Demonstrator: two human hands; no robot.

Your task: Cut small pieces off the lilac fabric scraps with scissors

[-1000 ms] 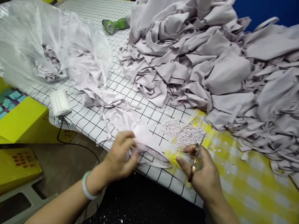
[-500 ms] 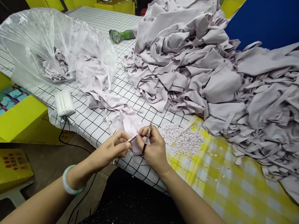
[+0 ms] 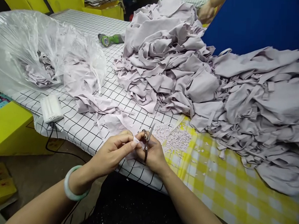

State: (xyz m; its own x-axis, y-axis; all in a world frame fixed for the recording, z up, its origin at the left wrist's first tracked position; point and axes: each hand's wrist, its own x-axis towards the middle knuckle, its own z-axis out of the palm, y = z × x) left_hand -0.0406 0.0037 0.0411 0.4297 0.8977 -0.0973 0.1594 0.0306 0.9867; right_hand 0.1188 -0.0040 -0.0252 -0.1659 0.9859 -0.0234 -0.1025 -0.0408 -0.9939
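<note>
My left hand (image 3: 116, 152) is closed, pinching the edge of a pale lilac fabric piece (image 3: 117, 122) between thumb and fingers. In my right hand (image 3: 155, 156) is a small pair of scissors (image 3: 146, 146), its blades pointing up and away from me. The two hands almost meet over the table's near edge, and the scissors are close beside the pinched edge. From there the fabric trails back toward a clear plastic bag (image 3: 14, 51) holding more of the same cloth. Tiny fabric clippings (image 3: 177, 139) lie scattered just beyond my right hand.
Large heaps of lilac fabric (image 3: 164, 62) cover the back and right of the grid-patterned table (image 3: 85, 135). A green-handled tool (image 3: 110, 39) lies behind, a white corded box (image 3: 50, 109) at left. Another person's hand (image 3: 206, 13) shows beside a blue panel (image 3: 254, 24).
The view has shifted right, and another person's hand has appeared behind the heap. In my right hand the scissors have turned, their blades now visible. My left hand still pinches the fabric.
</note>
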